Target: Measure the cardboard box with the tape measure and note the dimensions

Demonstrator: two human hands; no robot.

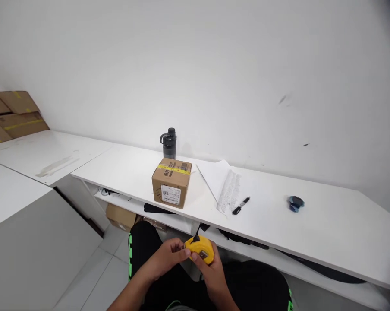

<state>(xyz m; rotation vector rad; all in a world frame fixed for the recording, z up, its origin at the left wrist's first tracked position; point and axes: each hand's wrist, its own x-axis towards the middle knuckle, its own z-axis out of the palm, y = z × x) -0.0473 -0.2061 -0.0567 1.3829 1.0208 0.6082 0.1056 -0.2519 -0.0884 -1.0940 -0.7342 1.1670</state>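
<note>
A yellow tape measure with a black button on top is held over my lap, below the front edge of the white shelf desk. My right hand is wrapped round its right side, with the thumb on its face. My left hand is closed at the left end of the tape measure, thumb and fingers pinched by its mouth; I cannot make out whether the tape's end tab is between them. On the desk beyond my hands sits a closed cardboard box with yellow tape and a white label.
Behind the box stands a dark bottle. Right of it lie an open notebook, a black pen and a small dark blue item. Cardboard boxes are stacked far left. A lower shelf under the desk holds dark items.
</note>
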